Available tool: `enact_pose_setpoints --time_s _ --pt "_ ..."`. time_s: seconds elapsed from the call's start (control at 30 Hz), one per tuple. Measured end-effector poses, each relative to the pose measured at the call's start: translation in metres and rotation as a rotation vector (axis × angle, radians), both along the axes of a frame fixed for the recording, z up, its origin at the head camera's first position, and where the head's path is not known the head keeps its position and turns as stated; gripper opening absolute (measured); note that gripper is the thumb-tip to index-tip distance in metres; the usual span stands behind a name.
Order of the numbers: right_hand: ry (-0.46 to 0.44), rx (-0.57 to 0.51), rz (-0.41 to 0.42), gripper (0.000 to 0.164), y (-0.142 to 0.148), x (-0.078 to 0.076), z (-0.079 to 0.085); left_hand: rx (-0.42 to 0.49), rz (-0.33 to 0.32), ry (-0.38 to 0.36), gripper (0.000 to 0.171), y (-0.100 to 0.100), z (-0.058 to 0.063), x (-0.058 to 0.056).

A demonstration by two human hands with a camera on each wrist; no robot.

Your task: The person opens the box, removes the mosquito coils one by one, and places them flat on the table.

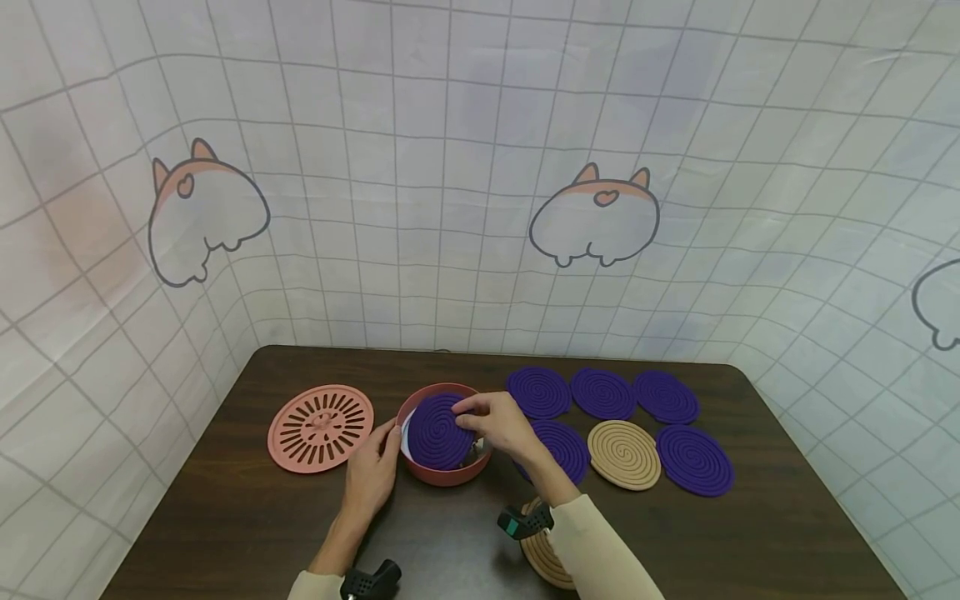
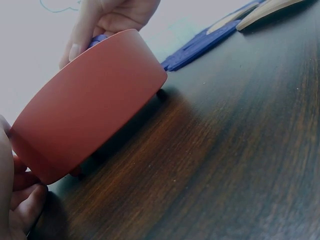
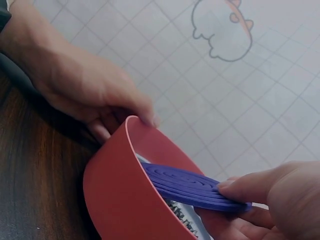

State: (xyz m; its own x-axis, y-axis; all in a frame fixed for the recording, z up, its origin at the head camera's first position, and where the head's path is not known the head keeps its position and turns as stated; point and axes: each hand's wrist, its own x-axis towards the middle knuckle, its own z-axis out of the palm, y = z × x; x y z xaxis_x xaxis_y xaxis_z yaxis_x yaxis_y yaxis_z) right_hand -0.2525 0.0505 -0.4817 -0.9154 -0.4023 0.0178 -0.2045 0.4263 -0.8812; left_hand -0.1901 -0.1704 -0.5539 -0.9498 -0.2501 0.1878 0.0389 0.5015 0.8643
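A purple mosquito coil (image 1: 441, 432) lies tilted at the mouth of a round red-pink bowl (image 1: 444, 477), partly inside it. My right hand (image 1: 501, 423) pinches the coil's right edge, thumb on top and fingers underneath, as the right wrist view shows. My left hand (image 1: 372, 468) grips the bowl's left side, with its thumb at the rim and fingers around the lower wall. Under the coil, a white lining and a dark, speckled patch (image 3: 182, 217) show inside the bowl; the coil hides the rest.
A pink slotted lid (image 1: 320, 428) lies left of the bowl. To the right, several purple coils (image 1: 602, 394) lie flat in two rows around a tan coil (image 1: 624, 455). Another tan coil (image 1: 542, 560) sits near the front, partly under my right forearm. A patterned curtain (image 1: 465, 167) surrounds the table.
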Motion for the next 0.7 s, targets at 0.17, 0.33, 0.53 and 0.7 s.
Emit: enact_pose_setpoints --time_s 0.17,0.33,0.53,0.7 --pt "-0.013 -0.011 -0.030 0.019 -0.0017 0.0016 -0.0019 -0.004 0.003 0.001 0.044 -0.0003 -0.0003 0.0000" --pt "-0.013 -0.012 -0.042 0.019 -0.0040 0.0046 -0.0003 -0.007 0.005 -0.001 0.044 -0.0002 0.0000 0.0004" --pt "-0.015 -0.030 -0.090 0.019 -0.0040 0.0064 -0.0002 -0.005 0.006 -0.002 0.044 0.0005 -0.0006 0.0005" --pt "-0.014 -0.079 -0.130 0.019 -0.0024 0.0088 0.0000 -0.005 0.007 0.001 0.044 0.0004 -0.0009 -0.0002"
